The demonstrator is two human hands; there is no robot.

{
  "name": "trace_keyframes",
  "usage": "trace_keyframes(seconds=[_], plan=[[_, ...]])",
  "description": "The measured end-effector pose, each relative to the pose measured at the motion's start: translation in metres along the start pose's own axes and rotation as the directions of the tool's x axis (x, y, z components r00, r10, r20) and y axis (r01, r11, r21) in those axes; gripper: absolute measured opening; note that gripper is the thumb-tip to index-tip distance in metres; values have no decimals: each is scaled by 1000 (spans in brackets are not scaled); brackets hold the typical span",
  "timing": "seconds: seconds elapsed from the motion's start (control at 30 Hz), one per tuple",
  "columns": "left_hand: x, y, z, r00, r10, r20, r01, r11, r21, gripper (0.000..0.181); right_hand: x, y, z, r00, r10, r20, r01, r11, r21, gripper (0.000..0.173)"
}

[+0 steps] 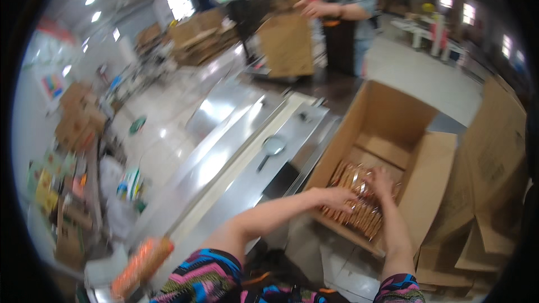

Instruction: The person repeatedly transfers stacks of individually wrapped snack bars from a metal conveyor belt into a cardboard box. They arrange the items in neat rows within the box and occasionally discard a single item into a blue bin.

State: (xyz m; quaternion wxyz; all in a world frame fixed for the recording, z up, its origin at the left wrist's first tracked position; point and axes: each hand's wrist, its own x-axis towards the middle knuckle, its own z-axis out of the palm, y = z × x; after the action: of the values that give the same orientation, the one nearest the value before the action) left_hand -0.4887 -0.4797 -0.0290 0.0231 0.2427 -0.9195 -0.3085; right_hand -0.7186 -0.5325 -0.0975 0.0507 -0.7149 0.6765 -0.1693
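An open cardboard box (433, 176) stands before me to the right, its flap folded outward. Several clear-wrapped packs of brown sticks or biscuits (366, 219) lie in rows in its near part; what they are exactly cannot be told. My left hand (339, 199) reaches over the near wall and rests on the packs, fingers spread. Beside it, my right hand (380, 182) touches the packs farther in, its fingers slightly bent. Whether either hand grips a pack is unclear.
Left of the box runs a metal conveyor table (252, 176) with a round-headed, dark-handled tool (274, 145) on it. Folded cardboard (490, 168) stands at right. An orange-wrapped roll (142, 266) lies at lower left. A co-worker (358, 4) stands beyond, one hand at another carton (286, 46).
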Motion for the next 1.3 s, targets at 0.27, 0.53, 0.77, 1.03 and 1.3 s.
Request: trace_keyframes(seconds=[0.27, 0.53, 0.77, 1.03, 1.3], plan=[[-369, 38, 43, 162, -613, -773, 710, 616, -340, 44, -3, 34, -2, 993, -115, 28, 117, 990, -79, 48], [-563, 75, 154, -142, -642, -753, 990, -109, -93, 58, 12, 61, 16, 984, -169, 61, 177, 968, -177, 58], [-546, 45, 53, -154, -974, -169, 985, -165, 55, 43, -5, 23, -6, 1000, -21, -13, 20, 998, -59, 41], [-333, -57, -254, 359, -735, -575, 789, 568, -235, 48, -20, 22, -18, 998, 63, -24, -65, 994, -91, 45], [-200, -32, -395, 382, 55, -922, 464, 852, 243, 66, -12, 10, -9, 1000, 4, -25, -5, 999, -45, 45]])
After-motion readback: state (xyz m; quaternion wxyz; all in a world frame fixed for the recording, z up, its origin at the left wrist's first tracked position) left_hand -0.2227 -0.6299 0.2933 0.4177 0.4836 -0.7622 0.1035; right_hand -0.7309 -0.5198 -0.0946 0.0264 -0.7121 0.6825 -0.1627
